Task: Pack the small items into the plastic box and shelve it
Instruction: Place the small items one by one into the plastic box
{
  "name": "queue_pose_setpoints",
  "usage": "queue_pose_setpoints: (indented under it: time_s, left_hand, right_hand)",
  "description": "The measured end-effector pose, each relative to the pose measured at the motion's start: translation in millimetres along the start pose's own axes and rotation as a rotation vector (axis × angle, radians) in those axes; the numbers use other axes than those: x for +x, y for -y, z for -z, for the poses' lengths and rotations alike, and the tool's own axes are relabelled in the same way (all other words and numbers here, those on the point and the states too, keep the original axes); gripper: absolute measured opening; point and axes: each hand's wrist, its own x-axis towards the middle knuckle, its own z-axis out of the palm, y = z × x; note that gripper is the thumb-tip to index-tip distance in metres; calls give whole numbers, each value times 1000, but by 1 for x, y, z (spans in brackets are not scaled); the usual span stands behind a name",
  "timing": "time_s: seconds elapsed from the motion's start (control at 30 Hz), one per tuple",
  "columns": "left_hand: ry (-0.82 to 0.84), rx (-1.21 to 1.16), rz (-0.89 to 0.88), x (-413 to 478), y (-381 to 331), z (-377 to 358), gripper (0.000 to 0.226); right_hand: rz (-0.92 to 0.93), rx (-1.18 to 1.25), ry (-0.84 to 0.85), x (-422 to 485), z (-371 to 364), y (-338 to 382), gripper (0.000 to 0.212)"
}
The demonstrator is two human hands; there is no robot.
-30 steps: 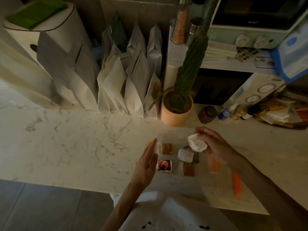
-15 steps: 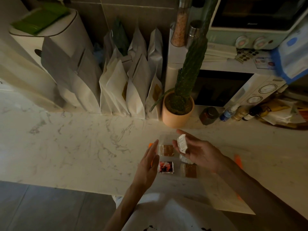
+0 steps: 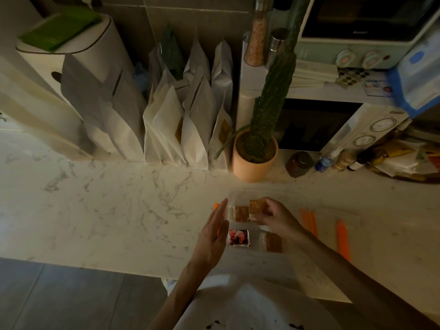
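Note:
A clear plastic box (image 3: 240, 195) with orange clips sits on the marble counter in front of me. Inside lie a brown packet (image 3: 239, 213), a red and white packet (image 3: 238, 237) and another brown packet (image 3: 271, 241). My right hand (image 3: 273, 217) pinches a brown square packet (image 3: 257, 206) over the box's far part. Flat and with fingers straight, my left hand (image 3: 214, 234) rests against the box's left side, covering its orange clip (image 3: 216, 206).
The box's clear lid (image 3: 357, 225) with orange clips (image 3: 308, 221) lies right of the box. A potted cactus (image 3: 254, 156) stands just behind. White pouches (image 3: 176, 129), a microwave (image 3: 333, 125) and small bottles (image 3: 328, 160) line the back.
My right hand let go of the white wrapped item it held before and now holds a brown packet over the box's far part. The left hand has stayed put.

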Motion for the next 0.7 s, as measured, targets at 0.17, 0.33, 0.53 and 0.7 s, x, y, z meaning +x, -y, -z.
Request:
queue_pose_setpoints:
  time_s: [0.17, 0.33, 0.53, 0.7]
  left_hand:
    - [-10, 5, 3, 0, 2, 0, 50]
    - [-11, 8, -7, 1, 2, -1, 51]
    - [-12, 5, -1, 2, 4, 0, 49]
    - [-18, 14, -12, 2, 3, 0, 49]
  right_hand:
    - [-15, -317, 58, 10, -12, 1, 38]
    - [22, -407, -125, 17, -28, 2, 32]
    - [-86, -169, -176, 22, -36, 2, 37]
    - [-229, 260, -335, 18, -34, -7, 34]
